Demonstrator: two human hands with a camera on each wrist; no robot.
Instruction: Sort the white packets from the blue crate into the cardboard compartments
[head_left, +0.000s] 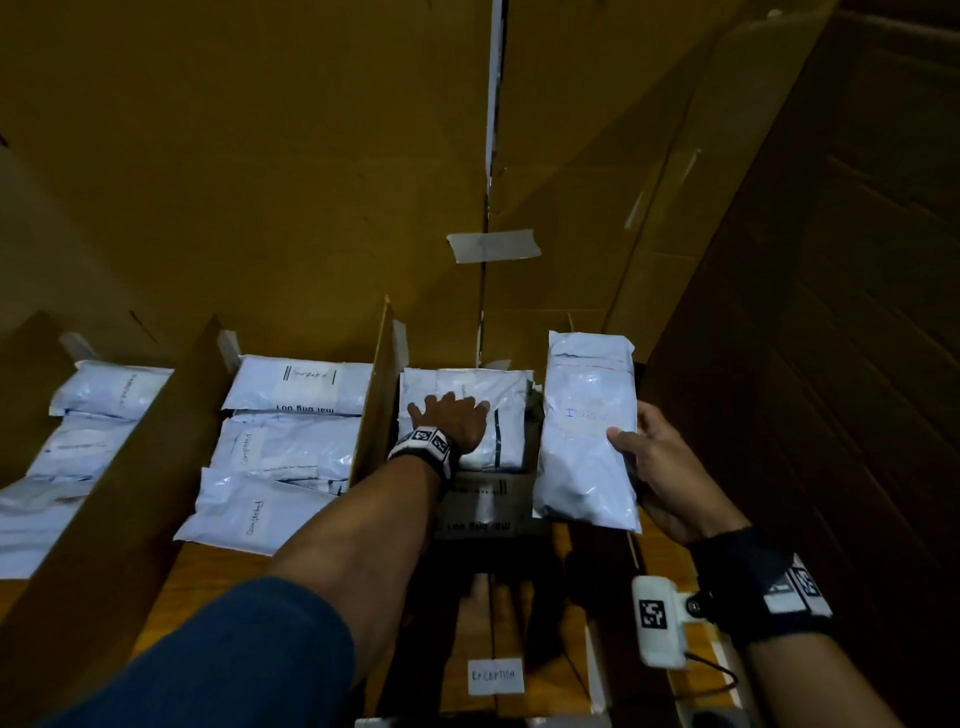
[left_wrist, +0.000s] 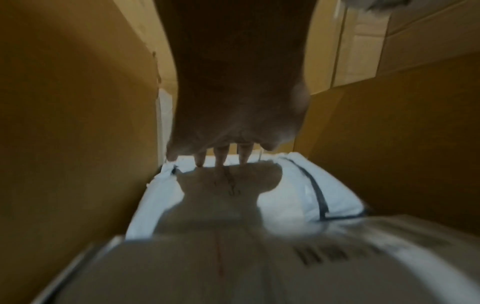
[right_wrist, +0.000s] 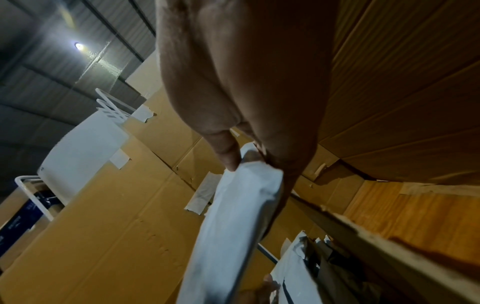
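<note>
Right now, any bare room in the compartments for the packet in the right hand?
Free: bare wood floor in front of the "Completed" pile, by the divider. Crowded: left hand presses flat on the packet stack; right hand grips the held packet above that stack's right edge.

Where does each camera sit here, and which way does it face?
Head: looks down on the cardboard compartments; both forearms show.
Left wrist: faces along the flat left hand onto a white packet.
Right wrist: tilts upward past the right hand to a ceiling light.
Shared: head and right wrist show the held packet.
</note>
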